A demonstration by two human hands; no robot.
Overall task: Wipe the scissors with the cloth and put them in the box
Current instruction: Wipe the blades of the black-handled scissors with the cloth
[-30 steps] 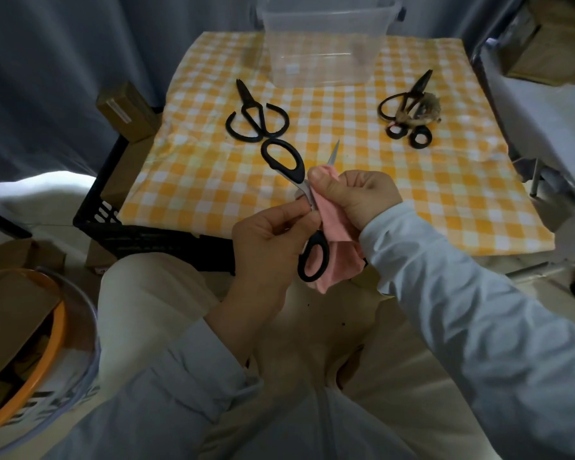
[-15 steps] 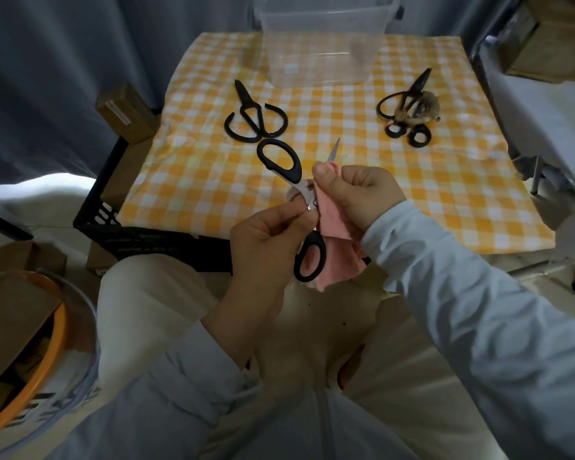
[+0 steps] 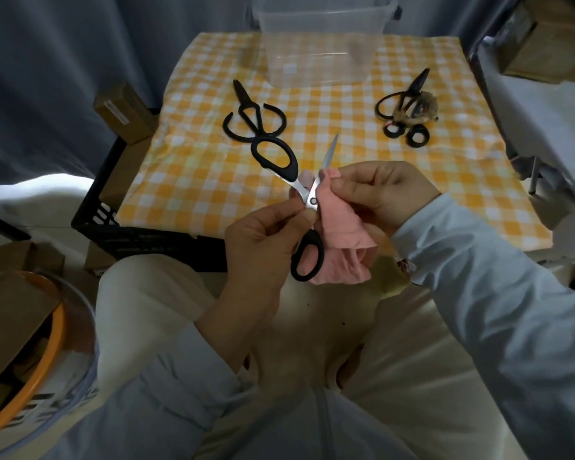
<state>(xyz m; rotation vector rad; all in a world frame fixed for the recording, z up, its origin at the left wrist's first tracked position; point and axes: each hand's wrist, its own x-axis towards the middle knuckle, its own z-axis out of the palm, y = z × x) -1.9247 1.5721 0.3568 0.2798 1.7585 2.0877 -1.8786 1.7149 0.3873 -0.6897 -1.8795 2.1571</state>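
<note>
More of scissors (image 3: 308,198) bare above cloth (image 3: 339,224) now.

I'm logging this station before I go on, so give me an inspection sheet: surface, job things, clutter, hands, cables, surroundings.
Surface: wrinkled checked tablecloth over a black crate.
Job's things: scissors, opened wide, and cloth held over the lap; clear box at the far edge; left pair and right pair lying on the tablecloth.
Clutter: brownish wad on the right pair.
Hands: left hand pinches the scissors near the pivot; right hand grips the cloth against a blade.
Cables: nothing seen.
Surroundings: grey curtain, cardboard boxes, orange-rimmed tub.
</note>
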